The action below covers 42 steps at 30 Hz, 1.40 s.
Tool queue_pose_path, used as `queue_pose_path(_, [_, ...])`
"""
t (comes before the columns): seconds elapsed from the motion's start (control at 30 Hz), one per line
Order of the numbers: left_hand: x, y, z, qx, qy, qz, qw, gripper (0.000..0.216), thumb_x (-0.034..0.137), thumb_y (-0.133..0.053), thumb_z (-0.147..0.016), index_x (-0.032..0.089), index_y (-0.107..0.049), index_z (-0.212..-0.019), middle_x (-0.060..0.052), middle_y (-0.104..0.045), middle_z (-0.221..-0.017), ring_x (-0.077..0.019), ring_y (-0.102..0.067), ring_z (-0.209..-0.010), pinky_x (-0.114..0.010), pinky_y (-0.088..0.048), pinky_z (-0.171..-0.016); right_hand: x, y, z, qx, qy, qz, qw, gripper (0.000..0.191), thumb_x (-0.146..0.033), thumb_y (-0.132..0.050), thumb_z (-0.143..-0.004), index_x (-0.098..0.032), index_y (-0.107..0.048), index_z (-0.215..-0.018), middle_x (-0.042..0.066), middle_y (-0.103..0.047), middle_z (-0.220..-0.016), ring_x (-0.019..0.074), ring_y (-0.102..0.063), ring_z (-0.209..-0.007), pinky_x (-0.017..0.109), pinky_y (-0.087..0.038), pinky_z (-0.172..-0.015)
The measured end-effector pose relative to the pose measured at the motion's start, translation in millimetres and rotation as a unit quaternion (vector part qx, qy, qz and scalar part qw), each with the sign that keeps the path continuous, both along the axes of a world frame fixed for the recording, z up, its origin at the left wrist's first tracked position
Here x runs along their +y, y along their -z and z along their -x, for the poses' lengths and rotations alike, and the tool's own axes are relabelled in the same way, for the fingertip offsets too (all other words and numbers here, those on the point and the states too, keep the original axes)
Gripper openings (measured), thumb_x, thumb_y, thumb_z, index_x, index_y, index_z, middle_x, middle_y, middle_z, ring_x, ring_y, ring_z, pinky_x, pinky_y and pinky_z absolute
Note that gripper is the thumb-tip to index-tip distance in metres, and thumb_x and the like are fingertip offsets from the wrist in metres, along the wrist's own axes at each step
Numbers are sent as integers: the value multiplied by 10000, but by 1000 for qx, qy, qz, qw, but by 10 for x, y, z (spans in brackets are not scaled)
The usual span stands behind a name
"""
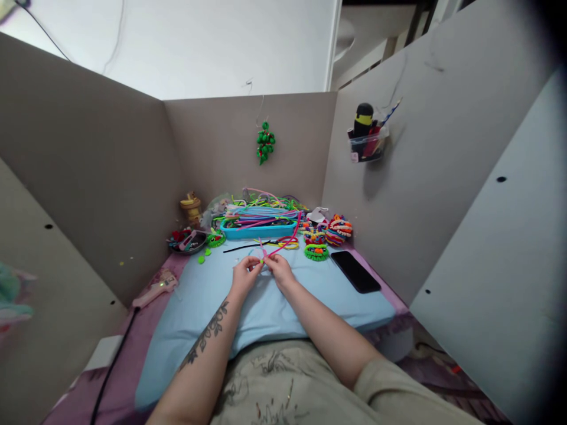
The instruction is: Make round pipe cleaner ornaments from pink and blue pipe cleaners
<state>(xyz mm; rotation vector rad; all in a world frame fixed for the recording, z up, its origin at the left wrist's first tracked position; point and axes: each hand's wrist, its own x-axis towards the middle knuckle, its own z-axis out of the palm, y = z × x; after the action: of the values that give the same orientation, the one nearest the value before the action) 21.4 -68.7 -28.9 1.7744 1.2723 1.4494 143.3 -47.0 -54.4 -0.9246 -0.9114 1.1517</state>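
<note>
Both hands (246,275) pinching pink pipe clnr (298,226) abv blue cloth (195,313).

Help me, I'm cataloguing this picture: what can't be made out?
Near end of pink stem: head view, too small between left grip and right grip.
Floor of tray: head view, hidden by stems.
Teal thing: head view, blurred, cut off by the left edge.
Label on tub: head view, too small to read.
</note>
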Motion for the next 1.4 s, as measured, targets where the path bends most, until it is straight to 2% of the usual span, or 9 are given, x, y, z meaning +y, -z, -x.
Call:
queue_pose_path(0.13, [34,-4,39,-93,-9,68,993,275,353,-692,-621,141,-605,-771,-28,-643,-663,-131,-583,-590,-231,-443,-568,0,-4,-64,-51,36,-12,998,235,-388,-617,-666,-173,-562,-743,-16,-547,-656,108,-491,-587,212,-400,-526])
queue_pose_path(0.23, [65,-1,87,-164,-14,97,982,331,371,-728,-578,136,-596,-771,-30,-647,-623,-146,-603,-567,-240,-450,-557,-51,-60,-174,-139,137,-77,978,179,-330,-553,-731,-179,-570,-826,19,-564,-775,145,-523,-710,261,-445,-635])
queue_pose_path(0.33, [74,-1,120,-190,-16,113,975,364,388,-748,-549,135,-594,-761,-28,-646,-595,-150,-606,-548,-242,-445,-550,-142,-125,-264,-271,240,-175,916,268,-195,-457,-783,-193,-567,-1028,61,-525,-934,172,-514,-829,313,-448,-750])
queue_pose_path(0.43, [54,-16,125,-188,1,129,974,381,395,-755,-541,136,-587,-765,-13,-639,-570,-137,-595,-523,-228,-427,-535,-216,-150,-267,-437,206,-276,831,473,-53,-400,-755,-257,-562,-1150,68,-452,-988,183,-489,-915,323,-429,-827])
queue_pose_path(0.57, [8,-60,118,-190,70,162,966,365,372,-754,-544,137,-579,-762,6,-626,-546,-117,-574,-502,-208,-401,-518,-206,-138,-229,-527,209,-260,782,457,-36,-411,-758,-258,-624,-1096,71,-411,-925,194,-459,-880,323,-426,-814])
queue_pose_path(0.7, [7,-98,172,-202,78,173,961,366,360,-753,-539,129,-586,-770,8,-612,-560,-94,-532,-484,-189,-354,-469,-127,-133,-328,-531,255,-202,782,272,-110,-466,-786,-202,-696,-899,81,-426,-874,217,-441,-872,352,-415,-812])
queue_pose_path(0.97, [148,-77,407,-352,2,173,920,433,367,-752,-492,141,-582,-819,43,-561,-589,-27,-391,-407,-164,-244,-391,-48,-108,-523,-469,299,-185,810,248,-120,-469,-777,-179,-703,-833,97,-482,-909,220,-447,-904,377,-399,-844])
queue_pose_path(1.13, [145,-73,383,-317,-25,168,933,434,400,-747,-499,148,-587,-815,36,-574,-581,-45,-409,-412,-180,-254,-408,-33,-126,-549,-344,274,-204,874,255,-136,-447,-774,-178,-687,-850,80,-555,-891,192,-525,-865,350,-426,-828])
queue_pose_path(1.4, [36,-41,231,-179,17,136,974,390,391,-745,-556,131,-581,-795,-6,-623,-582,-111,-555,-516,-209,-377,-523,-71,-157,-432,-94,111,-145,979,222,-354,-605,-729,-181,-642,-863,43,-638,-757,181,-605,-693,348,-492,-692])
